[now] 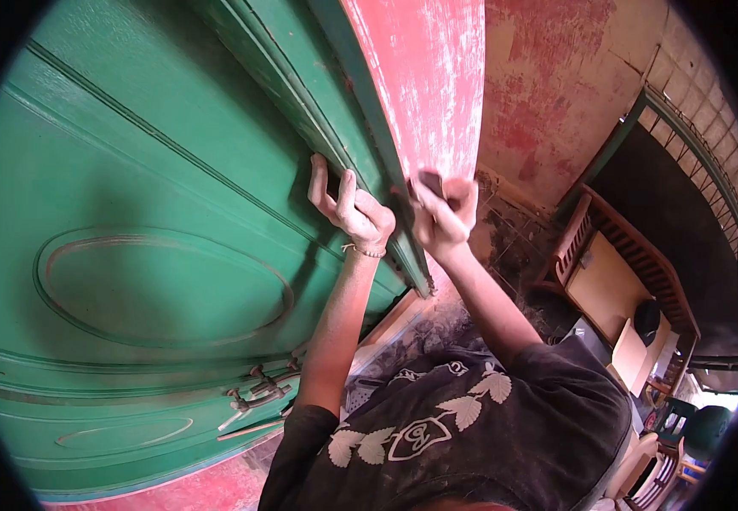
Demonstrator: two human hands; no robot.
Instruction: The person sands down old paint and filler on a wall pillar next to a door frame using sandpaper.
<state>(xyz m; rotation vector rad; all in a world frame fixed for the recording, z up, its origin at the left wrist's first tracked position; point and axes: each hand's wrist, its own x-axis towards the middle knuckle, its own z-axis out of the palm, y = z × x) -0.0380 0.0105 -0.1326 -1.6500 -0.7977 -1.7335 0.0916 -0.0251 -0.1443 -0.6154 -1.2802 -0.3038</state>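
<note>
My left hand (354,209), pale with dust, rests against the moulded green door frame (301,94). Its fingers are bent but apart, and nothing shows in them. To its right, my right hand (446,213) is closed around a small dark flat piece (429,180) that looks like folded sandpaper, partly hidden by the fingers. That hand is slightly blurred and lies against the pink wall strip (437,94), whose paint is rubbed with white patches, just beside the green frame.
A large green panelled door (165,281) fills the left side. Several clamp-like metal pieces (258,390) sit near its lower part. To the right stand a wooden bench (603,272) with boards on it and a dark panel (667,221). Green chairs (709,430) are farther off.
</note>
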